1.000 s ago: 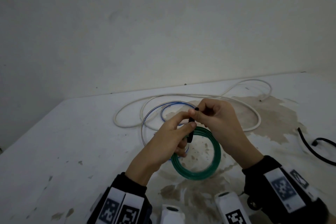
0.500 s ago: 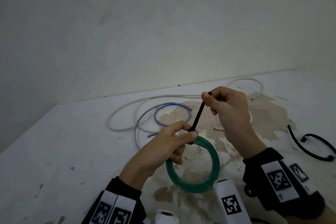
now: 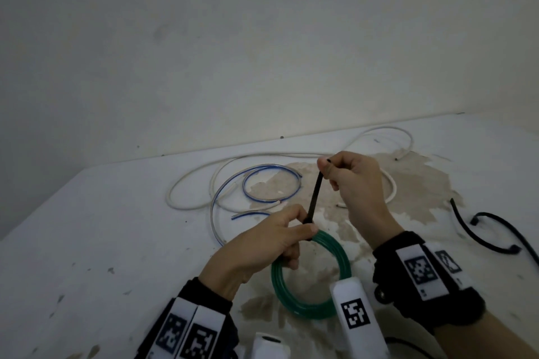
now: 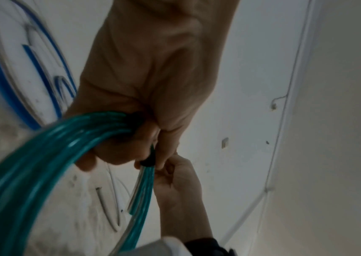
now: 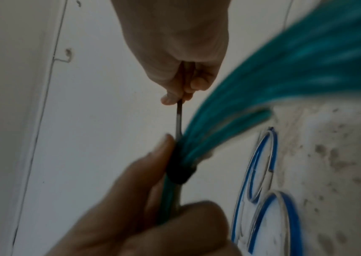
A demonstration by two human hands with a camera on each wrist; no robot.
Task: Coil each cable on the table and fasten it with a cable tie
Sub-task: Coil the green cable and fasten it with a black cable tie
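Note:
A green cable coil hangs over the stained table, and my left hand grips it at its top, where a black cable tie wraps the strands. My right hand pinches the tie's tail and holds it taut, up and to the right of the left hand. In the right wrist view the tie's band sits tight round the green strands, just above my left thumb, with the tail running to my right fingertips. In the left wrist view the green strands pass under my left fingers.
A long white cable and a clear cable with a blue stripe lie loose behind my hands. A black cable lies at the right edge. The wall rises just behind the table.
My right hand has pulled the tie's tail up and away from my left hand, so more tail shows. The left hand has kept hold of the coil.

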